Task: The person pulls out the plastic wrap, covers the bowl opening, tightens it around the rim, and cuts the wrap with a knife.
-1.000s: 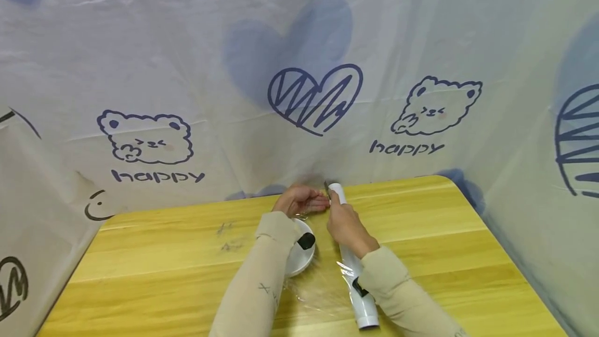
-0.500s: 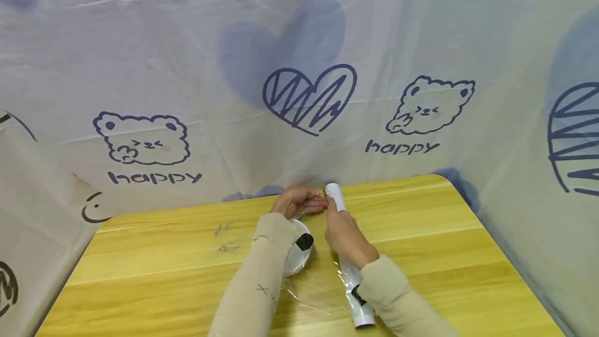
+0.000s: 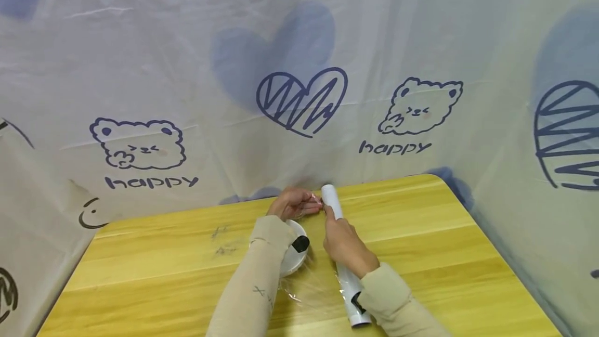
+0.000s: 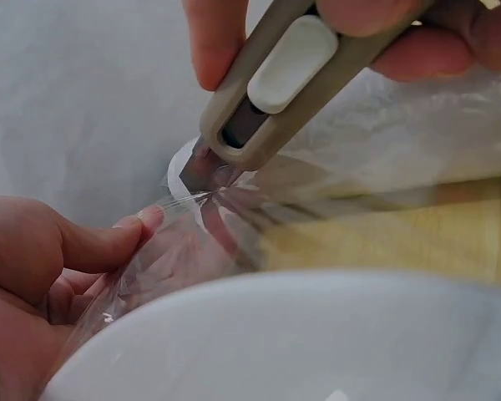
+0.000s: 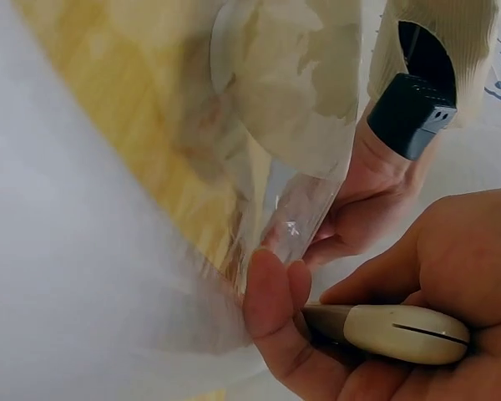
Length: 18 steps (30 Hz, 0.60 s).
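Note:
My left hand (image 3: 294, 203) pinches the edge of clear cling film (image 4: 163, 259) between thumb and fingers, beyond a white bowl (image 3: 294, 263). Gripped in my right hand (image 3: 346, 241) is a utility knife (image 4: 292, 67) with a beige body and white slider. Its blade (image 4: 202, 171) is out and meets the film just beside the left fingertips, where the film bunches into creases. The white cling film roll (image 3: 347, 282) lies lengthwise under my right hand and forearm. Film stretches from it across to the bowl, partly hidden by the left forearm.
The yellow wood-grain table (image 3: 164, 274) ends at a printed cloth curtain (image 3: 224, 160) just behind my hands. Black camera mounts sit at both wrists, the left one (image 3: 301, 244) over the bowl.
My right hand with the utility knife has moved a little nearer along the roll, uncovering more of its far end. My left hand stays at the film edge; the head view shifts slightly.

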Available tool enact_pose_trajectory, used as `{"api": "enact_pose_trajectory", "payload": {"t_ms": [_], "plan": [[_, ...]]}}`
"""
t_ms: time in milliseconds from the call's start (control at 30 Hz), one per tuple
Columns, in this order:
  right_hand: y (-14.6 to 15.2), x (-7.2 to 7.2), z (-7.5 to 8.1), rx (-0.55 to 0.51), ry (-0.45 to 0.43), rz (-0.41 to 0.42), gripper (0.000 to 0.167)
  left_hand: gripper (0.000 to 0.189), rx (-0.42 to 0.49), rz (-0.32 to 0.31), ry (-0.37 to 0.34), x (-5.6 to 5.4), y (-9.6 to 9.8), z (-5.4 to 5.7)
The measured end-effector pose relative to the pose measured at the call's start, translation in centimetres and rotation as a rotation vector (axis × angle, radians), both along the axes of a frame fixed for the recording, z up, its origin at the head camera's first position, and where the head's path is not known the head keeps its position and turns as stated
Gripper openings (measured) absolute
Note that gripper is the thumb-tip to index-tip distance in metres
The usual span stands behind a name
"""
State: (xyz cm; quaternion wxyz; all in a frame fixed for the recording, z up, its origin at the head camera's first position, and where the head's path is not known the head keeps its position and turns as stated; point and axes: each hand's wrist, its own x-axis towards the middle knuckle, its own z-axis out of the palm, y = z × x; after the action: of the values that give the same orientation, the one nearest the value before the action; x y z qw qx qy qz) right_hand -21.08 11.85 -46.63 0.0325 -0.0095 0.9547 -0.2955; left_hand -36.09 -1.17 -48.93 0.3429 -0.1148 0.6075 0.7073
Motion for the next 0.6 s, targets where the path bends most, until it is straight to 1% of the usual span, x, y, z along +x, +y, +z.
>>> {"api": "enact_pose_trajectory", "payload": {"t_ms": [267, 433, 600], "plan": [[-0.1, 0.5, 0.2, 0.004, 0.0, 0.008, 0.065, 0.023, -0.054, 0.003, 0.039, -0.1, -0.1, -0.1], [0.0, 1.1, 0.3, -0.003, -0.002, 0.022, 0.062, 0.027, -0.053, -0.001, 0.041, -0.1, 0.2, -0.1], [-0.2, 1.8, 0.5, -0.017, -0.009, 0.024, 0.062, 0.029, -0.046, 0.002, 0.042, -0.1, 0.2, -0.1]]}}
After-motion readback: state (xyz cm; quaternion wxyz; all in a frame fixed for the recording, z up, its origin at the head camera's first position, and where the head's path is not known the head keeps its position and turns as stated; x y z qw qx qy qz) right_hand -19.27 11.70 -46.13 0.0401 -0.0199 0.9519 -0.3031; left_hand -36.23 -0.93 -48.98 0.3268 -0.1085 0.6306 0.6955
